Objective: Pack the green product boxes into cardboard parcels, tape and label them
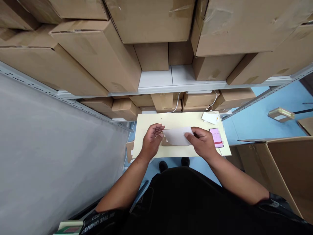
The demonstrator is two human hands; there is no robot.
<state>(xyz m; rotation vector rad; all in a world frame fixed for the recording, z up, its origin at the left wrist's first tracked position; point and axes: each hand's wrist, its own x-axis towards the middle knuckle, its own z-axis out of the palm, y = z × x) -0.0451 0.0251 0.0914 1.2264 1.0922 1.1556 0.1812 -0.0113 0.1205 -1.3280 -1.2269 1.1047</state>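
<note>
A white sheet of paper (176, 136) is pinched at its right end between the thumb and fingers of my right hand (201, 141). My left hand (153, 138) is at the sheet's left end, its fingers loosely curled and apart from the thumb. The thumb tip is close to the paper's edge; whether it touches cannot be made out. Beneath the sheet lies a flat brown cardboard piece (165, 141), mostly covered by the paper, on the pale yellow table (146, 121).
A phone (216, 137) with a pink screen and a small white box (209, 117) are on the table's right side. Shelves ahead hold stacked cardboard boxes (151, 19). A large open carton (264, 163) stands at the right, a grey wall (56, 137) at the left.
</note>
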